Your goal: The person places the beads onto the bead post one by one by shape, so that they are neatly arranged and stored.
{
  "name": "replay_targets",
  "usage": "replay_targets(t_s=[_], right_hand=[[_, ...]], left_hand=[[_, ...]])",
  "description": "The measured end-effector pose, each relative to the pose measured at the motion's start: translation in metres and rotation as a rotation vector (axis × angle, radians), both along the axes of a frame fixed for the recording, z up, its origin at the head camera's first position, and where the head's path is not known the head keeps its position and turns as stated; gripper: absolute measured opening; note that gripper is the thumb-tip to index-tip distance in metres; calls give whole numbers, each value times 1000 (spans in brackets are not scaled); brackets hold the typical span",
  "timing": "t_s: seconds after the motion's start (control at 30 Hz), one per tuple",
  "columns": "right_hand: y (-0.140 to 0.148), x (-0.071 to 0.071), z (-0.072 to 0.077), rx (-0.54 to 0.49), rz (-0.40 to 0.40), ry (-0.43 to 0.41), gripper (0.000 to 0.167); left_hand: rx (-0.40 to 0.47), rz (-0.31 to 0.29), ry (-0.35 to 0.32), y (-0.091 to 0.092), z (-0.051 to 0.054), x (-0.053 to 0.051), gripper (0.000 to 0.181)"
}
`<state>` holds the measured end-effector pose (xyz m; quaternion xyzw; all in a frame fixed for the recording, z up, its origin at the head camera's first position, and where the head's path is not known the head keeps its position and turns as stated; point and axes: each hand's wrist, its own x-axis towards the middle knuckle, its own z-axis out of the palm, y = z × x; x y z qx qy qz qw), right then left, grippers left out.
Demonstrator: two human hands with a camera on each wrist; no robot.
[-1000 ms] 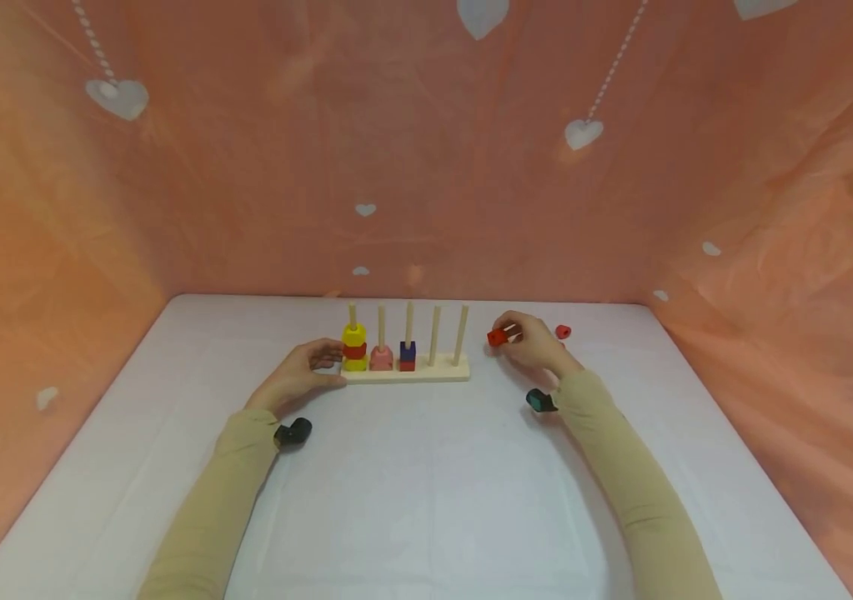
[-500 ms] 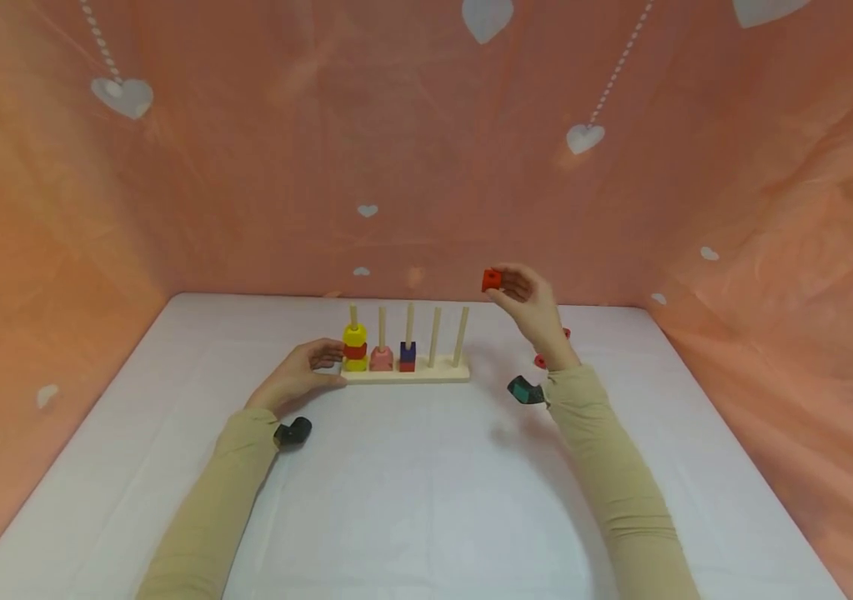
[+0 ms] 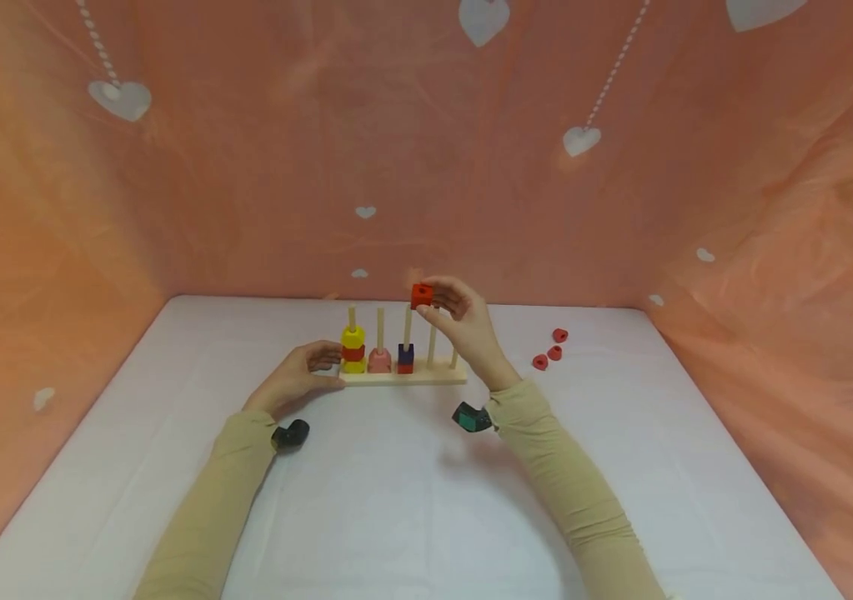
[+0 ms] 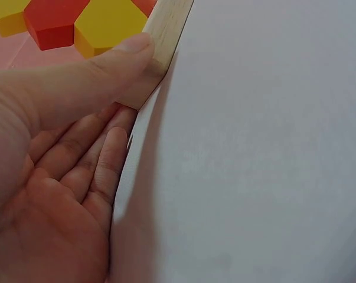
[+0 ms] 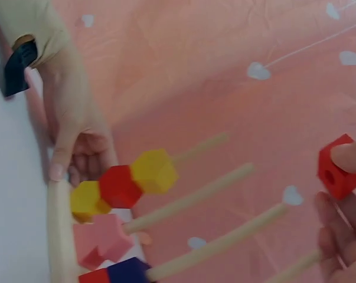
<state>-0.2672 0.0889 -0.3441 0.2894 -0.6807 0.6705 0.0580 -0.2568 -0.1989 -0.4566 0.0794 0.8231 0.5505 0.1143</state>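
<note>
Between thumb and fingers, my right hand pinches a red block with a hole, held in the air beside the top of the third peg. My left hand grips the left end of the wooden peg base; in the left wrist view the thumb lies on the wood. The first peg carries yellow, red and yellow beads. Pink pieces sit on the second peg, and a dark blue block above a red one on the third. The two right pegs show no beads.
Several small red beads lie on the white table to the right of the peg base. An orange-pink cloth with white hearts hangs behind and at both sides.
My right hand lifted the red block off the table on the right, then carried it left to the pegs. The red beads on the right are uncovered. My left hand stays on the base.
</note>
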Motion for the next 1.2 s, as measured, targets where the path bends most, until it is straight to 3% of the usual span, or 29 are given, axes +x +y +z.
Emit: replay_targets(t_s=[0.23, 0.67, 0.87, 1.2], right_hand=[[-11, 11, 2, 51, -24, 20, 35], [-18, 0, -5, 65, -15, -31, 36], [-19, -2, -16, 77, -32, -44, 35], [-21, 4, -31, 112, -81, -174, 37]], left_hand=[[21, -3, -7, 0, 0, 2, 62], [36, 0, -26, 0, -1, 0, 64], [35, -9, -6, 0, 0, 0, 63], [31, 2, -22, -1, 0, 1, 66]])
